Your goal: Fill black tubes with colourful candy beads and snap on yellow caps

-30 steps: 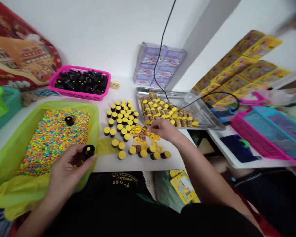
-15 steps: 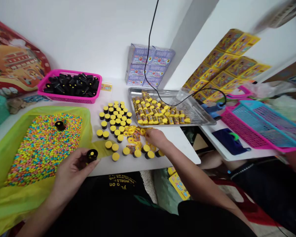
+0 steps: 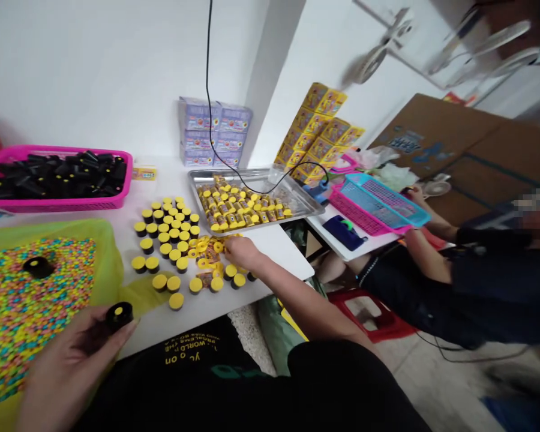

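Around seven o'clock, the left hand (image 3: pixel 67 360) clasps a black yellow-dotted canister (image 3: pixel 119 316) in its fingers, just beside multicoloured candy beads (image 3: pixel 27 306). Near the middle of the table (image 3: pixel 198 327), the right hand (image 3: pixel 244 252) rests on a heap of yellow rings (image 3: pixel 207 255), though I can't tell whether it grips any. Yellow-topped black canisters (image 3: pixel 162 237) stand at its ten o'clock.
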The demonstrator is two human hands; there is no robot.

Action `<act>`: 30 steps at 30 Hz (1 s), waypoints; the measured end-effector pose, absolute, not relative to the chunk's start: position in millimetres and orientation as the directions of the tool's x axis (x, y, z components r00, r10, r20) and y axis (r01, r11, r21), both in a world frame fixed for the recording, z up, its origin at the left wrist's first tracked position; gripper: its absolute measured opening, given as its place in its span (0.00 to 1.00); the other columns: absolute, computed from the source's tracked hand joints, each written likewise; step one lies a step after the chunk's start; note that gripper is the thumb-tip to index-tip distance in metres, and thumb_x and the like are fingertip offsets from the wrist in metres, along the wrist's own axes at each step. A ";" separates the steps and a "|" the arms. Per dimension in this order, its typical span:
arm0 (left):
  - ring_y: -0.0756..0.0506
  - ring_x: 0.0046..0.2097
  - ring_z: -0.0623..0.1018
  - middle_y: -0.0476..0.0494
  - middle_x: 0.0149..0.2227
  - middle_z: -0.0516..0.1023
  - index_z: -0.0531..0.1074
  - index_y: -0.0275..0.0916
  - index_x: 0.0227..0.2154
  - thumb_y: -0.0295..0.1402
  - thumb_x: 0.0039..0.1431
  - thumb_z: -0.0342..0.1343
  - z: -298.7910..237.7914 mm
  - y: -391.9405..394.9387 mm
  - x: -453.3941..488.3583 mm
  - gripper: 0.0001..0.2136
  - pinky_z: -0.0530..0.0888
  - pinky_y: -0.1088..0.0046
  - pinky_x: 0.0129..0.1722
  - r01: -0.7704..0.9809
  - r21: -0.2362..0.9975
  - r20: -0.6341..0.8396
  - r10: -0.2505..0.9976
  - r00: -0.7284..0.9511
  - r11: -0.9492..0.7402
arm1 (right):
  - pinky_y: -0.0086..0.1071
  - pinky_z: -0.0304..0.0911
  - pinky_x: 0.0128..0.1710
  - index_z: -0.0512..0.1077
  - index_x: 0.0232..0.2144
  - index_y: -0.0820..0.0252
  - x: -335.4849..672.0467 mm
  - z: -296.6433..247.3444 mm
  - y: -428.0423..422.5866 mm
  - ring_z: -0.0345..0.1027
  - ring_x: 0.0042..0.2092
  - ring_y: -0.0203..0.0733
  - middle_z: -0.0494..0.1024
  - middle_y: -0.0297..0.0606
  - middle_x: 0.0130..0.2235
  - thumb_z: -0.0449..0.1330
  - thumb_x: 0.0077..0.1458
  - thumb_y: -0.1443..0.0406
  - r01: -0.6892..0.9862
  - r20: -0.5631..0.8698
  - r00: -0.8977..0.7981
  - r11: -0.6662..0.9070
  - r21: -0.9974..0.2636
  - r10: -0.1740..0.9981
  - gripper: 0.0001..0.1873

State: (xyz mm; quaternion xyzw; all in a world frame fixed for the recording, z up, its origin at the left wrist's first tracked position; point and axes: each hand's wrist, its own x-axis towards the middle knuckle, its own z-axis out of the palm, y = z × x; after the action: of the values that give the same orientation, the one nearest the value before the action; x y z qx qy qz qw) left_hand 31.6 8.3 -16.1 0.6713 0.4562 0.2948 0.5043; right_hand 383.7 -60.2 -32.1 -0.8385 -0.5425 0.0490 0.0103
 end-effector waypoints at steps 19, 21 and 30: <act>0.45 0.34 0.77 0.46 0.32 0.81 0.77 0.40 0.34 0.39 0.45 0.69 1.9 -1.1 42.5 0.13 0.74 0.72 0.34 0.235 0.969 -0.034 0.909 0.416 -0.071 | 0.32 0.62 0.36 0.80 0.42 0.56 404.7 -52.1 -59.2 0.74 0.41 0.47 0.82 0.41 0.39 0.71 0.48 0.61 0.882 -0.184 0.414 -0.443 -0.162 0.891 0.17; 0.45 0.34 0.78 0.45 0.32 0.81 0.77 0.40 0.34 0.39 0.45 0.69 0.9 -1.0 42.1 0.13 0.74 0.72 0.35 0.233 0.970 -0.033 0.910 0.412 -0.070 | 0.32 0.61 0.37 0.80 0.42 0.57 403.8 -53.0 -58.8 0.74 0.41 0.47 0.82 0.42 0.39 0.68 0.51 0.62 0.889 -0.178 0.405 -0.432 -0.155 0.897 0.14; 0.45 0.33 0.78 0.46 0.31 0.81 0.78 0.40 0.32 0.39 0.44 0.70 -1.8 -1.3 42.9 0.13 0.75 0.72 0.34 0.204 0.976 -0.011 0.916 0.401 -0.078 | 0.32 0.61 0.40 0.77 0.32 0.60 409.2 -50.1 -68.8 0.72 0.40 0.45 0.80 0.44 0.38 0.56 0.59 0.67 0.898 -0.016 0.370 -0.363 -0.248 0.929 0.09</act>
State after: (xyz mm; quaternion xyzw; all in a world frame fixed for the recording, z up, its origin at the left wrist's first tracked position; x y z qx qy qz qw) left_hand 42.9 -1.3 -1.8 0.6514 0.4300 0.3387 0.5254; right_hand 409.2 -68.8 -50.1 -0.8218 -0.5557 0.0770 0.0991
